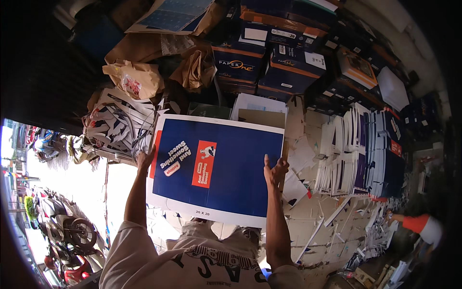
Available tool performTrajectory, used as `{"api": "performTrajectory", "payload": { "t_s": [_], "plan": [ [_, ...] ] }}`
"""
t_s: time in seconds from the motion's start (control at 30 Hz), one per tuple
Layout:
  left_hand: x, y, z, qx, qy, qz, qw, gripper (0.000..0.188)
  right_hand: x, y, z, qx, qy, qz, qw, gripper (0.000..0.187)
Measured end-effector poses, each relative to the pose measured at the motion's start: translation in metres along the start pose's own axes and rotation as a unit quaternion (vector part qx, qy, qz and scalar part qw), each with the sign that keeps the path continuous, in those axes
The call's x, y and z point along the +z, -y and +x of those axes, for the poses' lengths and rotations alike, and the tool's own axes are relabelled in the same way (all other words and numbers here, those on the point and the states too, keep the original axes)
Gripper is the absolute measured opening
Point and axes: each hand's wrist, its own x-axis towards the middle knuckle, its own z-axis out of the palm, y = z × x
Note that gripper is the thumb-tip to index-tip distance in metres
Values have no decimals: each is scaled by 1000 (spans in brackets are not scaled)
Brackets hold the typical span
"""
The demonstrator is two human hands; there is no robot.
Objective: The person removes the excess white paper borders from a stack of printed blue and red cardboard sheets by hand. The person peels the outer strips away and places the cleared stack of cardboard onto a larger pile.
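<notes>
A large dark blue printed sheet (231, 164) with a white border and a red panel lies across in front of my body. My left hand (146, 158) grips its left edge. At the right edge my right hand (275, 171) holds it, thumb raised over the printed face and the other fingers curled. Red and brown edges peek out beside the sheet, so more sheets or board may lie under it; I cannot tell how many. Just beyond the left hand is a heap of white paper offcuts (113, 123).
Dark blue cartons (293, 67) are stacked at the back. Tall stacks of printed sheets (353, 149) stand at right, with paper strips (313, 241) littering the floor. A person in a red and white top (423, 226) is at far right. Motorbikes (72, 231) are parked outside at left.
</notes>
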Motion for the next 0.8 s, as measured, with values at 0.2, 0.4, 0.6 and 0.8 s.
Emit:
{"api": "performTrajectory", "payload": {
  "t_s": [0.2,0.4,0.6,0.8],
  "plan": [
    [28,11,21,193,327,-274,884,57,-33,18,21,122,71,42,989,88],
    [15,34,16,83,286,-499,813,52,-30,22,42,186,187,176,948,73],
    [-122,-10,-23,205,213,-525,798,44,-55,1,47,118,213,206,948,67],
    [-158,-44,-13,228,194,-363,882,33,-69,-6,40,-2,88,110,990,41]
  ]
}}
